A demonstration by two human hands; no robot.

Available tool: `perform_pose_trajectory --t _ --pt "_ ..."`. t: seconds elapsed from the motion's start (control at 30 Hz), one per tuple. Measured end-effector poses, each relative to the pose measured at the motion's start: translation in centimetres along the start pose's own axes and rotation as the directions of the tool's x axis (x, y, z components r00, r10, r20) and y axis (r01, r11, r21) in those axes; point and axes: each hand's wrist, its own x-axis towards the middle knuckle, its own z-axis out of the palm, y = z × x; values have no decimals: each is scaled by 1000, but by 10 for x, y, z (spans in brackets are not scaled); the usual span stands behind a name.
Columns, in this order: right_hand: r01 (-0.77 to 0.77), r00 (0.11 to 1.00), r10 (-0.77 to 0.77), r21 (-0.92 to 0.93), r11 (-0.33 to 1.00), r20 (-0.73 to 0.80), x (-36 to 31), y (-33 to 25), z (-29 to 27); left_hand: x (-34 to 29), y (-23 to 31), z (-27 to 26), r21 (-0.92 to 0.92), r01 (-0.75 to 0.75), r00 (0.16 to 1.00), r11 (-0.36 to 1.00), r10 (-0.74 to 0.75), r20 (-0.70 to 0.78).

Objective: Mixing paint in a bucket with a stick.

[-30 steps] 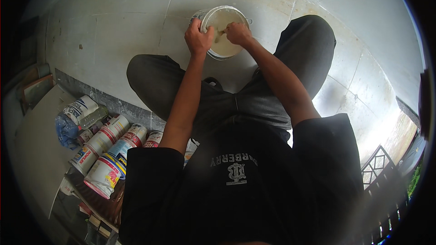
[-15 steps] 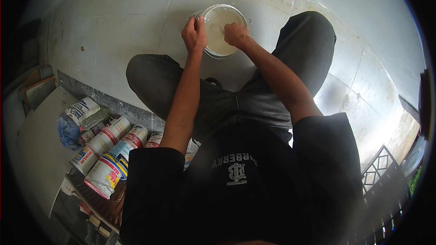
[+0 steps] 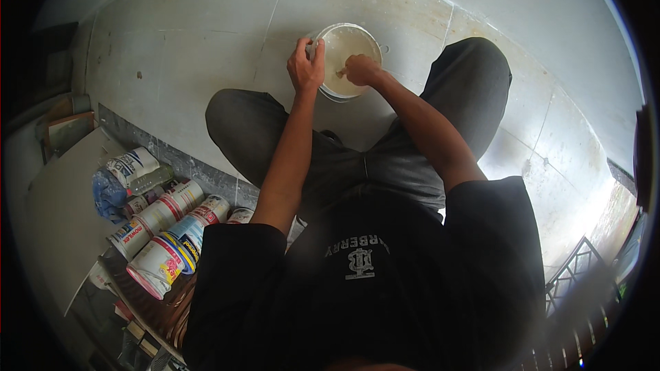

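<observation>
A white bucket [image 3: 347, 25] stands on the floor between my bent legs, holding a pale cream liquid [image 3: 338, 45]. My left hand [image 3: 306, 67] grips the bucket's left side, its fingers closed at the rim and wall. Over the opening, my right hand [image 3: 361, 70] is closed in a fist, low inside the rim on the right. A small pale tip shows at the left of that fist, at the liquid; the rest of what it holds is hidden, so its kind cannot be made out.
Several paint cans [image 3: 159, 261] lie on their sides on a brown slatted surface [image 3: 159, 312] at lower left, with a blue cloth or bag [image 3: 108, 192] beyond them. Pale floor tiles [image 3: 206, 62] surround the bucket. A white wall [image 3: 543, 7] rises at upper right.
The whole view has shifted, so the bucket and my hands appear lower and slightly right. My right fist has moved a little within the bucket; my left hand keeps its grip.
</observation>
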Motion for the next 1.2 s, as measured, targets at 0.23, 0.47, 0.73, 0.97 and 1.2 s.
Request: perform_pose_trajectory --t 0.23,0.47,0.73,0.97,1.2 --pt "-22 993 37 137 990 -109 3 1 0 -2 1 -5 -55 -65 994 996 70 90" --pt "32 965 31 236 971 -260 14 11 5 -2 4 -5 63 -177 978 982 169 122" --pt "69 920 -102 -99 993 -379 1 -12 -17 3 -2 -1 -31 -107 987 994 110 115" --pt "-74 974 35 -168 983 -224 5 -4 -3 5 -5 -4 -81 -56 990 995 66 123" --pt "-50 996 49 -8 999 -80 23 6 22 1 -9 0 -82 -93 992 992 100 79"
